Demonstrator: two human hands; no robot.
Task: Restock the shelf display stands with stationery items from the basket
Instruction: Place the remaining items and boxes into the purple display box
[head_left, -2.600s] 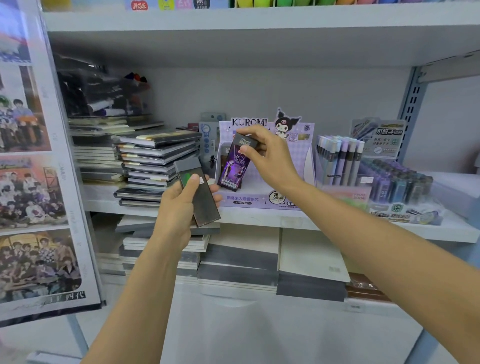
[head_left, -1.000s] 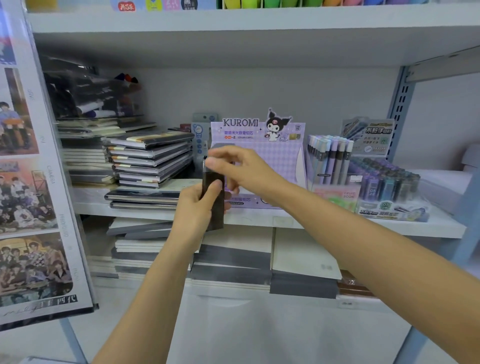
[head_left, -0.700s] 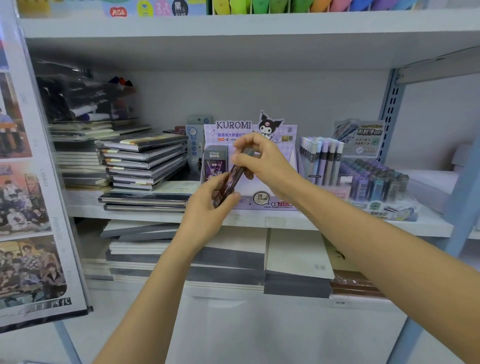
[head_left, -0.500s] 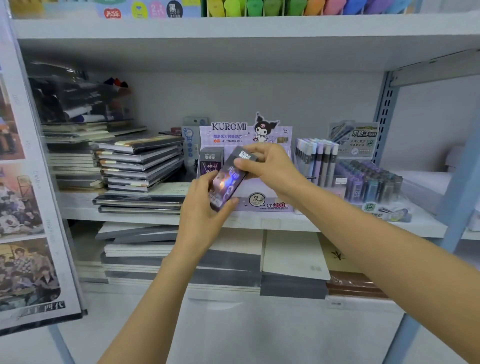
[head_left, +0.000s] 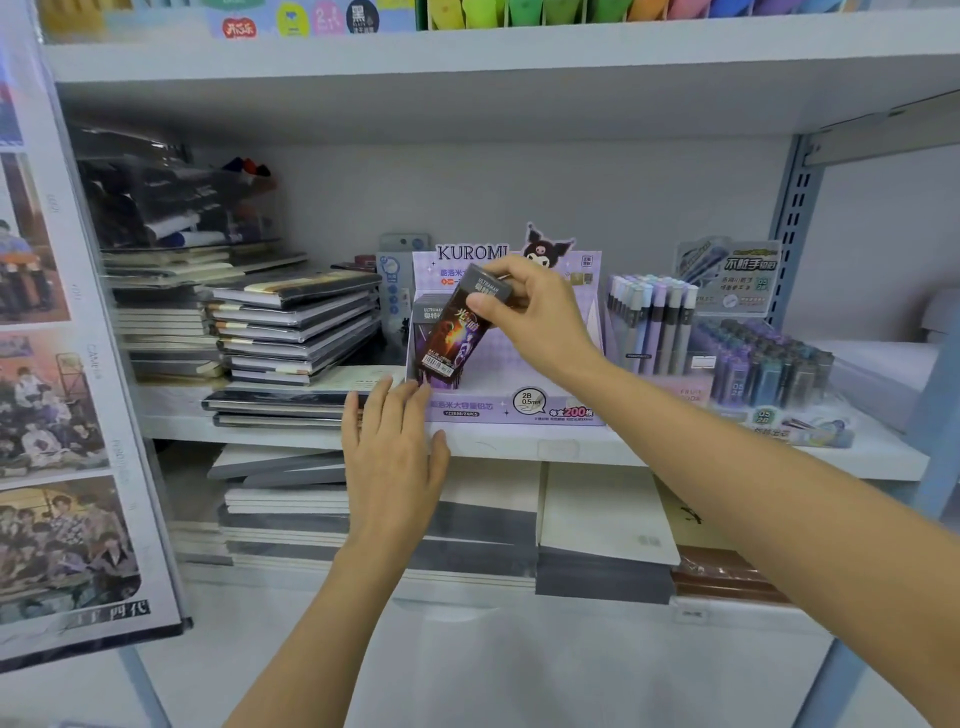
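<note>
My right hand pinches the top end of a dark lead-refill case with an orange and purple picture, holding it tilted over the left part of the purple Kuromi display stand. Another dark case stands upright in the stand behind it. My left hand is flat with straight fingers in front of the shelf edge, its fingertips at the stand's lower left corner, holding nothing. No basket is in view.
Stacked notebooks lie left of the stand. Upright pastel pens and a tray of lead tubes stand to its right. Paper pads fill the shelf below. A poster panel hangs at far left.
My right hand took the case out of my left hand and moved it up over the stand. The left hand let go, opened and dropped to the shelf edge.
</note>
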